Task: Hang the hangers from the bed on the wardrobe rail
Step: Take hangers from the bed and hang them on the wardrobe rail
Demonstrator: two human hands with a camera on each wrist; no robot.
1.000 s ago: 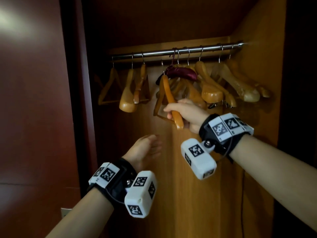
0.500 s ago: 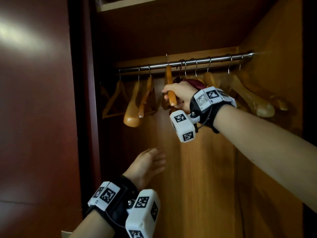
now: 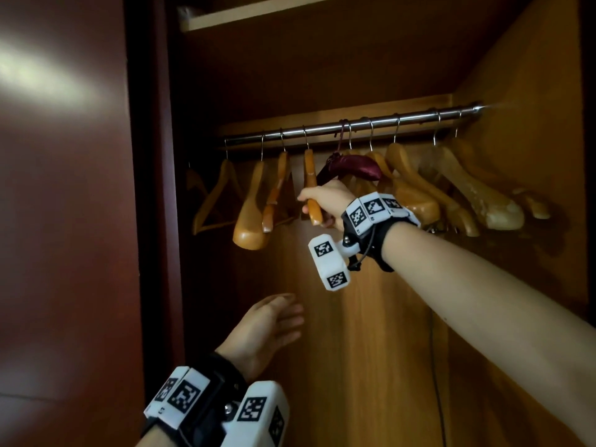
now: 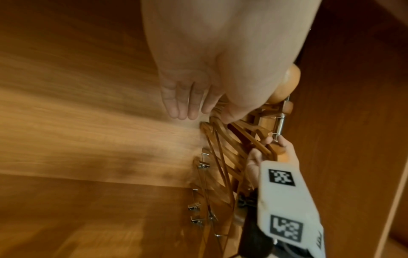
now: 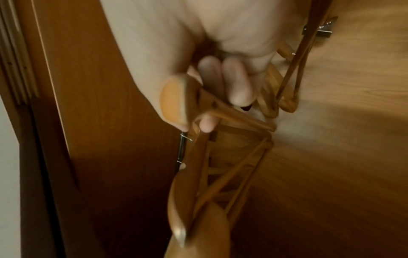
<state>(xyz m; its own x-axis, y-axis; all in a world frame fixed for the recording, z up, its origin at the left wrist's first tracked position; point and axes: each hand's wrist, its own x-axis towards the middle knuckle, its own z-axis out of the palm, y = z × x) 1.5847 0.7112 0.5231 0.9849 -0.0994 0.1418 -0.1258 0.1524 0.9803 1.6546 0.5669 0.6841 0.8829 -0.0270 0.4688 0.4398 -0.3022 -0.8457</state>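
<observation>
My right hand (image 3: 317, 201) grips the lower arm of an orange wooden hanger (image 3: 311, 175) inside the wardrobe. Its wire hook sits over the chrome rail (image 3: 354, 125), left of the middle. The right wrist view shows my fingers (image 5: 234, 82) curled round that hanger's (image 5: 176, 103) end. Several other wooden hangers (image 3: 416, 188) and a dark red padded hanger (image 3: 351, 166) hang along the rail. My left hand (image 3: 271, 324) hovers lower down, fingers relaxed and straight, holding nothing, as the left wrist view of my left hand (image 4: 187, 97) also shows.
A dark red wardrobe door (image 3: 64, 221) stands open at the left. The wardrobe's wooden side wall (image 3: 522, 188) closes in at the right and a shelf edge (image 3: 258, 17) runs above the rail. Two more hangers (image 3: 251, 204) hang left of my right hand.
My right hand has lifted the orange hanger from below the rail up to it, and its hook now sits over the rail. The left hand has stayed low and open.
</observation>
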